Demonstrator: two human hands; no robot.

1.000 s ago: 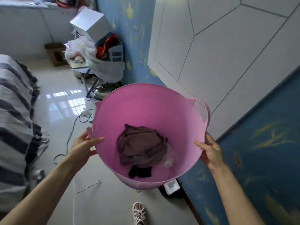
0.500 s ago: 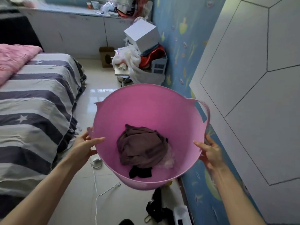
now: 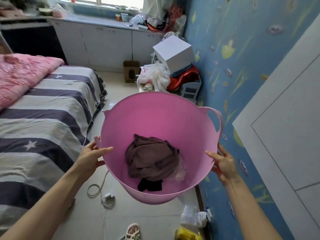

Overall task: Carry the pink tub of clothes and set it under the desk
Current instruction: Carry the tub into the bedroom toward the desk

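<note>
I hold the pink tub (image 3: pixel 155 116) in the air in front of me, above the tiled floor. My left hand (image 3: pixel 90 155) grips its left rim, thumb inside. My right hand (image 3: pixel 224 162) grips the right rim just below the tub's handle. Inside lies a crumpled brown garment (image 3: pixel 150 157) with a black piece of cloth (image 3: pixel 149 185) and a bit of pale pink fabric beside it. No desk is clearly in view; a cluttered small table with a white box (image 3: pixel 174 52) stands ahead by the blue wall.
A bed (image 3: pixel 43 108) with a striped cover and pink quilt fills the left. Grey cabinets (image 3: pixel 107 42) run along the far wall under the window. A charger and cable (image 3: pixel 107 198), a sandal (image 3: pixel 132 231) and bags (image 3: pixel 192 220) lie on the floor near my feet. A cardboard box (image 3: pixel 131 71) stands ahead.
My view has lifted and swung left along the blue wall, bringing the bed, cabinets and window into sight. Both hands keep the same grip on the tub.
</note>
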